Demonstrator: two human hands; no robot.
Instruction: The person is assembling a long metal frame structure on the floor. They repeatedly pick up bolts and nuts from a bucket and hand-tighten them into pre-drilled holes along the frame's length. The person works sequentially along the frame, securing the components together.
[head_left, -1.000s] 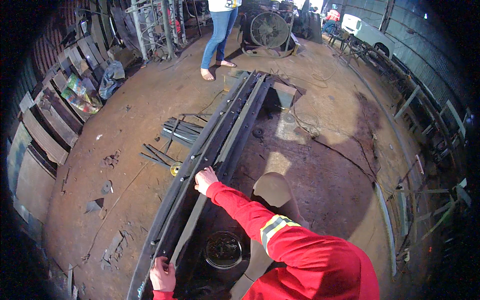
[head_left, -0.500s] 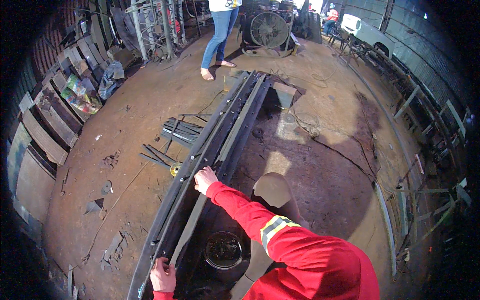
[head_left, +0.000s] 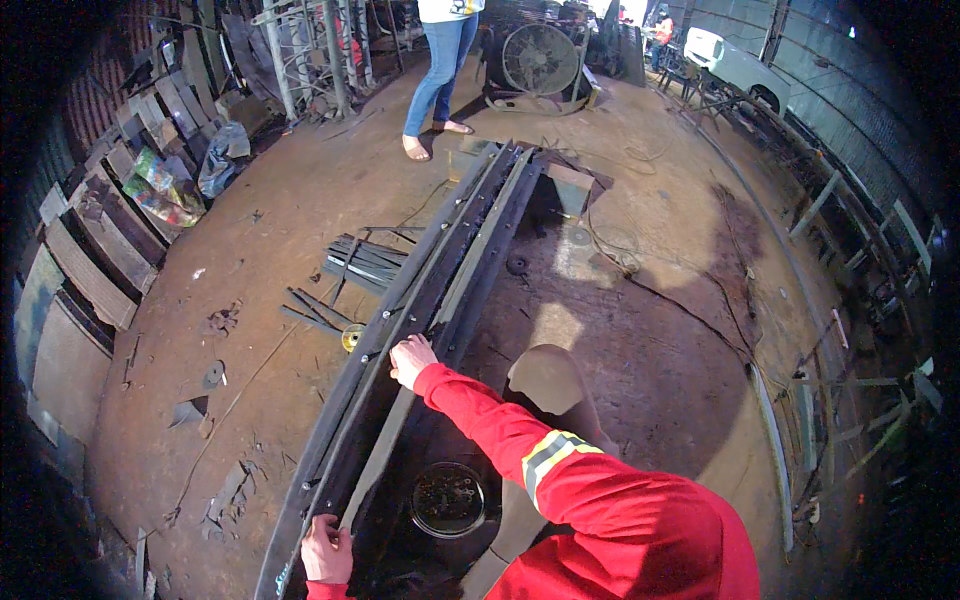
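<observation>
A long dark metal beam (head_left: 470,230) with raised parallel edges and several bolts along it runs from the lower left towards the far middle. My right hand (head_left: 411,361) is at its mid-length, fingers curled over a raised edge beside a bolt. Nearer the bottom, my left hand (head_left: 327,551) grips the same beam, thumb on the near side. Part of the fingers of both hands is hidden behind the edge. Just right of the beam, by my knee, lies a round dark pan-like thing (head_left: 448,500) whose contents I cannot make out.
Cut dark metal bars (head_left: 365,264) and a yellow disc (head_left: 352,337) lie left of the beam. A person in jeans (head_left: 442,70) stands past its far end, near a large fan (head_left: 540,60). Cables (head_left: 690,308) cross the floor at right; metal sheets (head_left: 75,350) lean at left.
</observation>
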